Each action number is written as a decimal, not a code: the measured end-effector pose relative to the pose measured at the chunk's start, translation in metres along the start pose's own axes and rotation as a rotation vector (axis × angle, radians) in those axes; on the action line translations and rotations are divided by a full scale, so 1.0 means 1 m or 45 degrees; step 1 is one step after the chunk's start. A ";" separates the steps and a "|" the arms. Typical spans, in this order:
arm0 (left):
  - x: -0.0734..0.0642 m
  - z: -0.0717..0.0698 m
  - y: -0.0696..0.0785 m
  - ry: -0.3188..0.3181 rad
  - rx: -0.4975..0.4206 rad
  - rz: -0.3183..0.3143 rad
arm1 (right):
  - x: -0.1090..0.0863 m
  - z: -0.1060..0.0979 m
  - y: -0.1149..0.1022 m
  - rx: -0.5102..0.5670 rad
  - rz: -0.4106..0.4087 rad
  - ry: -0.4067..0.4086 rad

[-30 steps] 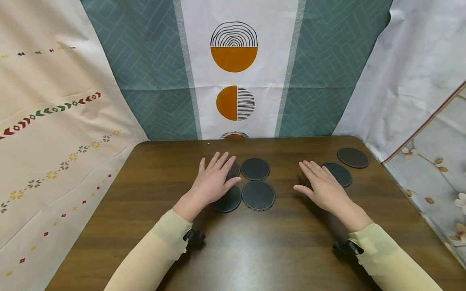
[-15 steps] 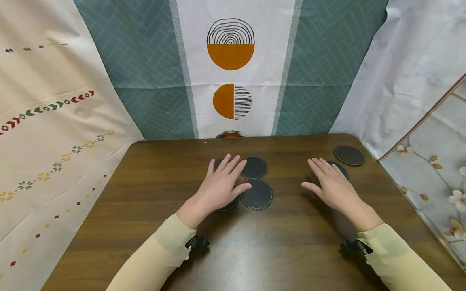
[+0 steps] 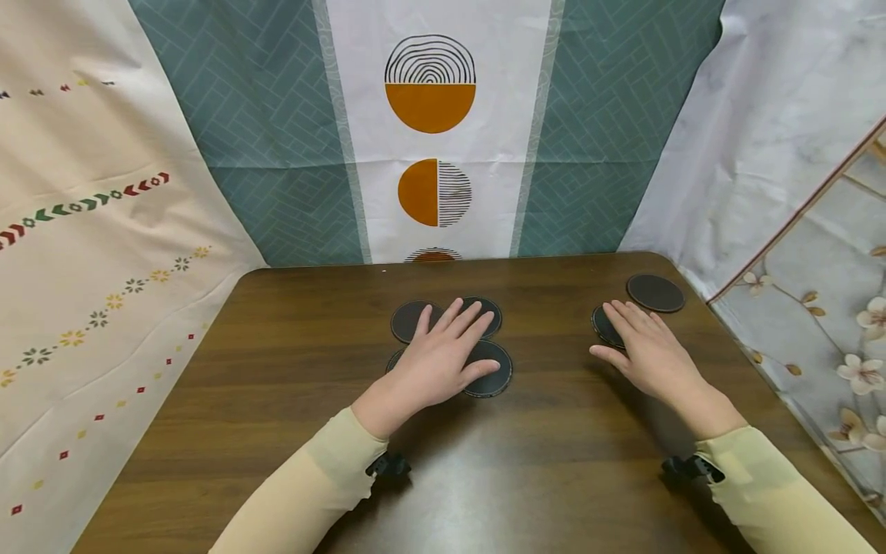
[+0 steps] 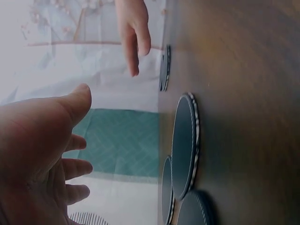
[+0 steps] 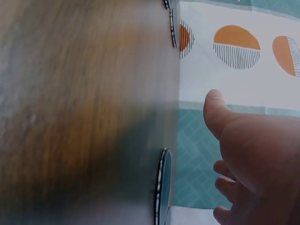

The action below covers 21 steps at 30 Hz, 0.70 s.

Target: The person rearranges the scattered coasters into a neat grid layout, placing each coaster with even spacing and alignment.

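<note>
Hovering over a brown wooden table in the head view, both hands were flat and relaxed, with nothing in their grasp. The left hand had its fingers spread above four dark round discs grouped together: the far-left disc, the far-right disc, the near-right disc, and the near-left disc, mostly hidden. The right hand partly covered a fifth disc, just in front of a sixth disc near the table's far right corner. Pale yellow sleeves covered the forearms, and a patterned cloth hung behind the table. From the left wrist, a gap showed between the left hand and the discs lying on the wood; the right hand appeared beyond, also raised. From the right wrist, its thumb stuck out and its fingers were apart from a disc seen nearly edge-on.
</note>
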<state>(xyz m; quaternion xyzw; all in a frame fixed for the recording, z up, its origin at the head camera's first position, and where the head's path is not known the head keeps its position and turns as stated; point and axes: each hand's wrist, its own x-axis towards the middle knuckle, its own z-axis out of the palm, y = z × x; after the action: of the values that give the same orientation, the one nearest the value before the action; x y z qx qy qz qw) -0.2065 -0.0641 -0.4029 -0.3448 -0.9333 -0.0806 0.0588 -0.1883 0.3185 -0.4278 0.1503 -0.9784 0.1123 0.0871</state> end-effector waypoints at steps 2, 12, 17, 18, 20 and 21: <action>0.001 0.001 0.004 -0.011 0.005 0.015 | -0.001 0.000 0.004 -0.010 0.004 0.007; 0.002 0.009 0.022 -0.018 -0.001 0.157 | -0.007 0.003 0.023 -0.030 0.050 -0.007; 0.004 0.010 0.034 -0.006 0.005 0.206 | -0.009 0.002 0.032 -0.048 0.068 -0.018; 0.006 0.010 0.036 -0.007 0.007 0.212 | -0.010 0.001 0.034 -0.048 0.076 -0.029; 0.008 0.011 0.041 -0.005 0.014 0.225 | -0.010 0.001 0.037 -0.048 0.092 -0.056; 0.010 0.011 0.044 -0.007 0.015 0.229 | -0.011 0.000 0.037 -0.048 0.102 -0.073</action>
<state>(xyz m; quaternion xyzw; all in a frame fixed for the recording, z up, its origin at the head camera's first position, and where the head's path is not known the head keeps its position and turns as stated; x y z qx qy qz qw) -0.1859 -0.0232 -0.4072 -0.4272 -0.8992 -0.0687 0.0653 -0.1900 0.3561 -0.4376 0.1126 -0.9876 0.0930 0.0574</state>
